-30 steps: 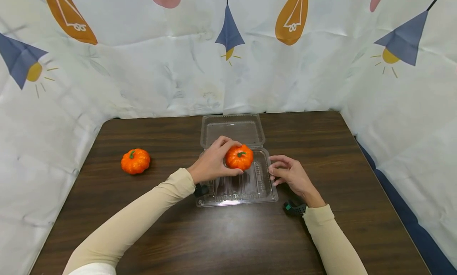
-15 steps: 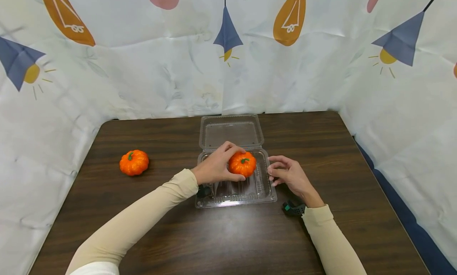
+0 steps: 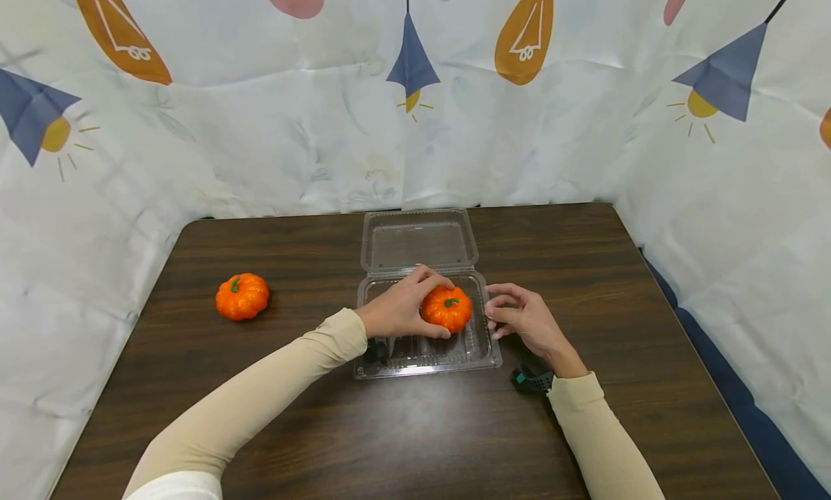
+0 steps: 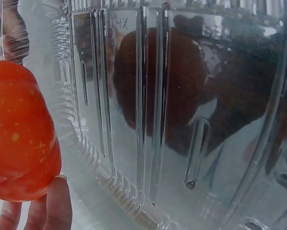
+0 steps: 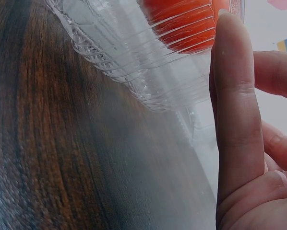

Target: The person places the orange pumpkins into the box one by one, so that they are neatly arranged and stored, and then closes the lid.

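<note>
My left hand (image 3: 409, 309) grips a small orange toy pumpkin (image 3: 448, 311) with a green stem, fingers behind it and thumb in front. It is over the right half of an open clear plastic clamshell container (image 3: 428, 372). In the left wrist view, fingertips press against the side of the pumpkin (image 4: 21, 134), beside the ribbed container floor (image 4: 182, 96). At the container's right rim, my right hand (image 3: 526, 319) holds the edge with thumb and fingers. The right wrist view has the thumb (image 5: 234, 91) against the clear wall (image 5: 134, 72), orange showing through.
A second orange pumpkin (image 3: 242, 296) sits at the left on the dark wooden table (image 3: 415, 442). The container's lid (image 3: 418, 240) lies folded back toward the table's far edge. Printed white fabric (image 3: 292, 139) hangs around the back and sides.
My left hand has brought the pumpkin a little to the right and nearer to me over the container. The right hand stays at the rim.
</note>
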The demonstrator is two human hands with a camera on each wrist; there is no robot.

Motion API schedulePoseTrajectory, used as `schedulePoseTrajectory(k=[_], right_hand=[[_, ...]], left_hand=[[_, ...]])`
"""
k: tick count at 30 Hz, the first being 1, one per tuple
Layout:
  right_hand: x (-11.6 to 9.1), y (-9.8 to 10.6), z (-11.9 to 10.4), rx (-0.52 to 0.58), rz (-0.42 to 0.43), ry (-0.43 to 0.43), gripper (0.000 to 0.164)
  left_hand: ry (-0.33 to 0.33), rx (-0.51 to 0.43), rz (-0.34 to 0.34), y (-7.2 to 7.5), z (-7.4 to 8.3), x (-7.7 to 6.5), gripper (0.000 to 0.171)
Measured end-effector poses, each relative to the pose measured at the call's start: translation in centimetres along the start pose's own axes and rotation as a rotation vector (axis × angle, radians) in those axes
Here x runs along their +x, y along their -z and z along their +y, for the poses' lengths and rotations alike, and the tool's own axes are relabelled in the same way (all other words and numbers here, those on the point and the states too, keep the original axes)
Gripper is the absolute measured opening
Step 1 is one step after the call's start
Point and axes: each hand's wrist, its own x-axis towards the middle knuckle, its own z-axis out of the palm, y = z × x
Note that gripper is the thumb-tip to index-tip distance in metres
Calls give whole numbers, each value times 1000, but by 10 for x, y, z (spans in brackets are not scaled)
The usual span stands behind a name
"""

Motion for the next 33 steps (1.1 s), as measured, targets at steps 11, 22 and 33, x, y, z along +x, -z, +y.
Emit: schedulePoseTrajectory(k=[11,22,33], right_hand=[[0,0,0,14,-8,-9,52],[0,0,-1,6,-2,-5,51],[1,1,1,-6,4,4,53]], left_hand=[[19,-30,-73,-6,-2,6,72],[-10,-33,-106,-12,-9,11,73],[-28,-21,-116,-19,-13,15,72]])
